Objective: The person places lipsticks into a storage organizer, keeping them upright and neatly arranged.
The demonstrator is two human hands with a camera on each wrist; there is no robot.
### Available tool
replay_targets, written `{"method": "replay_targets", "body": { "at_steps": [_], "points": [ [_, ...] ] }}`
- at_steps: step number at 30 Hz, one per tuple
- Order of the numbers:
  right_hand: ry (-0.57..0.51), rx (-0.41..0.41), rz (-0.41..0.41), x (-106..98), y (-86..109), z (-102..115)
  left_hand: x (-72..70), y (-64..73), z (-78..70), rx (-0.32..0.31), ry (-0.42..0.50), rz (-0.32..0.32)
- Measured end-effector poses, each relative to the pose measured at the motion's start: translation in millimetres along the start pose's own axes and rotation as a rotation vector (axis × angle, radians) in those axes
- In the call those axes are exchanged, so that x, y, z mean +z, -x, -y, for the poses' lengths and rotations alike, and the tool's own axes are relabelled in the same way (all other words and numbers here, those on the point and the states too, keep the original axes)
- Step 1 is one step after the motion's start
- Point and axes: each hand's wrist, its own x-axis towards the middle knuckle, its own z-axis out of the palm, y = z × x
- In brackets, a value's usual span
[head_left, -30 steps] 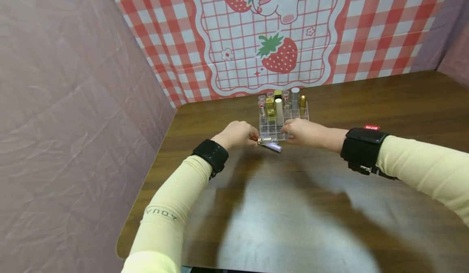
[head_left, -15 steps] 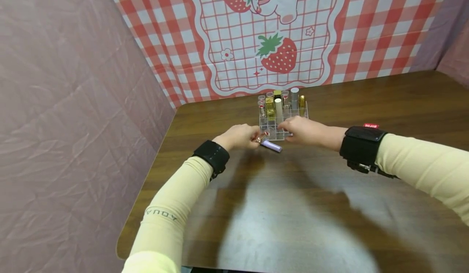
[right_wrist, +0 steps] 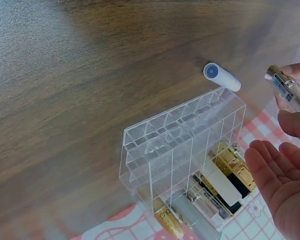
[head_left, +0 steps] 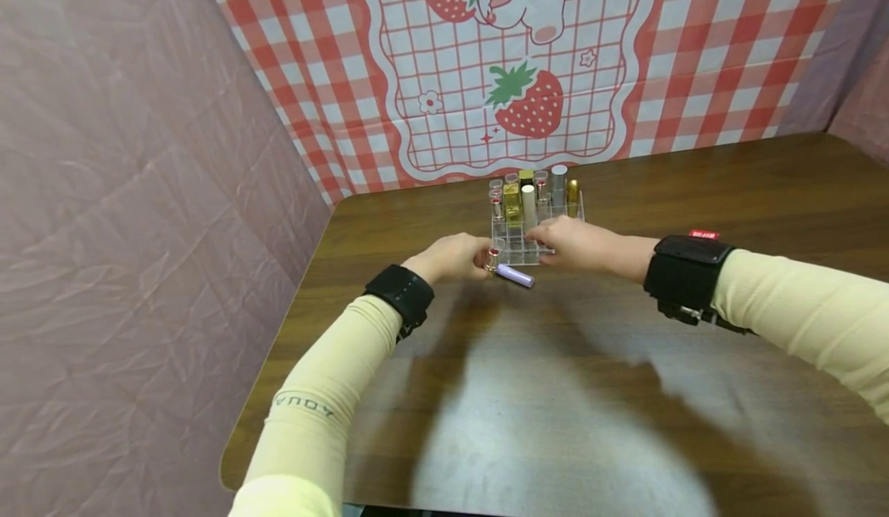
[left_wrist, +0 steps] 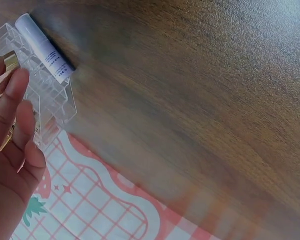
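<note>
the left hand [head_left: 451,257] pinches a small lipstick [head_left: 492,258] with a gold and clear case between thumb and fingertips, holding it roughly upright just off the front left corner of the clear organizer [head_left: 517,243]. from the left wrist view the gold end of the lipstick [left_wrist: 10,61] shows above the fingers [left_wrist: 12,100], with the acrylic cells [left_wrist: 45,100] right beside them.

the right hand [head_left: 569,243] rests at the 3 o'clock side of the organizer, fingers reaching onto its front rows; in the right wrist view the fingers [right_wrist: 277,170] look relaxed and nearly straight beside the organizer wall [right_wrist: 189,150], holding nothing i can make out.

a lilac tube [head_left: 515,276] lies flat on the table [head_left: 556,393] at the organizer's 6 o'clock, touching or almost touching its front edge, just to the right of the held lipstick. the same tube shows white-capped in the right wrist view [right_wrist: 222,77].

the organizer's front cells are empty; its back rows, at 12 o'clock, hold upright lipsticks [head_left: 531,193] in gold, white and silver. behind stands a red checked cloth [head_left: 514,69] with strawberries.
</note>
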Motion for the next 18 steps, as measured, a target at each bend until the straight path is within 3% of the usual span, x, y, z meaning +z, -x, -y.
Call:
{"method": "replay_targets", "body": {
  "at_steps": [7,13,18],
  "points": [
    [-0.055,0.029,0.008,-4.3,-8.0,7.4,1.9,-2.4,-2.5,0.009,0.024,0.007],
    [-0.097,0.068,0.049,-12.1,-29.7,21.3,3.4,-4.2,-8.7,0.028,0.048,0.019],
    [-0.070,0.135,0.105,-19.8,-46.9,33.3,3.2,-5.7,-12.5,0.031,0.056,0.036]
  ]
}}
